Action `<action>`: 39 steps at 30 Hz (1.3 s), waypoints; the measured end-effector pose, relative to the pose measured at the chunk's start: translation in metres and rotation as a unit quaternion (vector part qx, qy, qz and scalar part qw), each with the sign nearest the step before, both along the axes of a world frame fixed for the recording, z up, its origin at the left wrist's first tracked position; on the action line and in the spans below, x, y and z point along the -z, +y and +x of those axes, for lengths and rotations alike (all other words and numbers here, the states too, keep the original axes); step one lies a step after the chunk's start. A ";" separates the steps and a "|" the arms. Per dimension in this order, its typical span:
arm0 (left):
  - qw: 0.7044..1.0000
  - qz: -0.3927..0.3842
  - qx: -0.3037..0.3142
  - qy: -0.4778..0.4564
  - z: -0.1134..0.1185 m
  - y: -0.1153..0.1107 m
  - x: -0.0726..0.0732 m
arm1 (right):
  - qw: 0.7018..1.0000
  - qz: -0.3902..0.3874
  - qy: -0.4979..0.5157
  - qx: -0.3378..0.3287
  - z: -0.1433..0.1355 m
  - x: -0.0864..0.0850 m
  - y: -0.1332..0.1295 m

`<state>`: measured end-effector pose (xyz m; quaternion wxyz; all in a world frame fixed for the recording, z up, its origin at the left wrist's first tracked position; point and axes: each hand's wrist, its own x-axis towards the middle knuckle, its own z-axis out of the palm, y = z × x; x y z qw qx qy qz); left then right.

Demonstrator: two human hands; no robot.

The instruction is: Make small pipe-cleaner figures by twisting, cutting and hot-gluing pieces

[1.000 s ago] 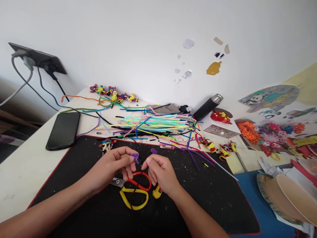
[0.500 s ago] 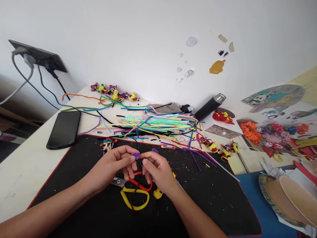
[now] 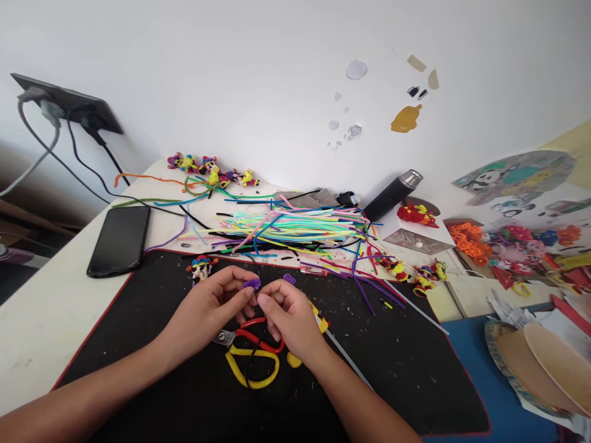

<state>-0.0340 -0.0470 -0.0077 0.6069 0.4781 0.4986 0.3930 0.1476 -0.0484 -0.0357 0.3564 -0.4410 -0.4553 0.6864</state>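
Note:
A small purple coiled piece (image 3: 252,284) is pinched between the thumb and fingers of my left hand (image 3: 210,307). Beside it, my right hand (image 3: 290,317) has its thumb and index finger pressed together near the purple piece; whatever they hold is too small to tell. Another purple piece (image 3: 289,279) lies on the black mat (image 3: 397,369) just behind my right hand. Under both hands lie scissors (image 3: 253,368) with one red and one yellow handle, a black strand across them. A yellow item (image 3: 319,317) is partly hidden by my right hand.
Behind the mat lies a pile of coloured pipe cleaners (image 3: 295,227). A phone (image 3: 119,240) is at the left, a black flask (image 3: 392,195) leans at the back right. A small figure (image 3: 201,269) stands near my left hand; more figures (image 3: 212,169) lie along the wall.
My right hand has turned slightly and its fingertips sit a little lower and left, uncovering more of the yellow item. The purple piece in my left hand has tilted and moved slightly up.

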 end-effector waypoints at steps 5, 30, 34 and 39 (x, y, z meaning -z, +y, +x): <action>0.999 0.020 0.011 0.038 0.000 0.000 0.007 | 1.000 0.000 0.001 0.018 -0.001 0.000 -0.001; 0.936 0.233 0.042 0.261 -0.007 -0.007 0.033 | 0.996 -0.029 0.044 0.067 -0.006 0.009 -0.005; 0.955 0.185 0.053 0.227 -0.005 -0.008 0.031 | 0.996 -0.038 0.044 0.074 -0.008 0.009 -0.006; 0.989 0.075 0.049 0.119 -0.001 -0.005 0.021 | 0.996 -0.039 0.045 0.067 -0.008 0.008 -0.009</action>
